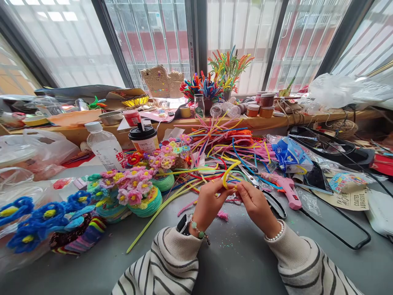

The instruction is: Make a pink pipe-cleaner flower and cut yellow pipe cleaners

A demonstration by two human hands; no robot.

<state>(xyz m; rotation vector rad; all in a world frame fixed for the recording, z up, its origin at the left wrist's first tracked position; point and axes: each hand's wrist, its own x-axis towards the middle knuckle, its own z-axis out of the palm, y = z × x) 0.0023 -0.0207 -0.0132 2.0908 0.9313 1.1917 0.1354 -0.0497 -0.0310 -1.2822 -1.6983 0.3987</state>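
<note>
A bent yellow pipe cleaner (226,174) curves up from between my two hands, above the grey table. My left hand (211,203) pinches it near its lower end, and my right hand (254,203) closes on it from the other side. The thumbs and fingertips nearly meet, so the gripped part is mostly hidden. Just behind my hands lie scissors (250,177) with the blades pointing away. Loose pipe cleaners in many colours, including a pink pile (254,149), spread out beyond them. Pipe-cleaner flowers in pink (135,184) and blue (50,213) stand to my left.
On the right lie a pink glue gun (288,190) with a black cord, a phone (317,176) and a blue packet (290,153). A water bottle (104,145) and a lidded cup (143,139) stand at left. Jars (266,104) and craft plants (230,69) line the windowsill.
</note>
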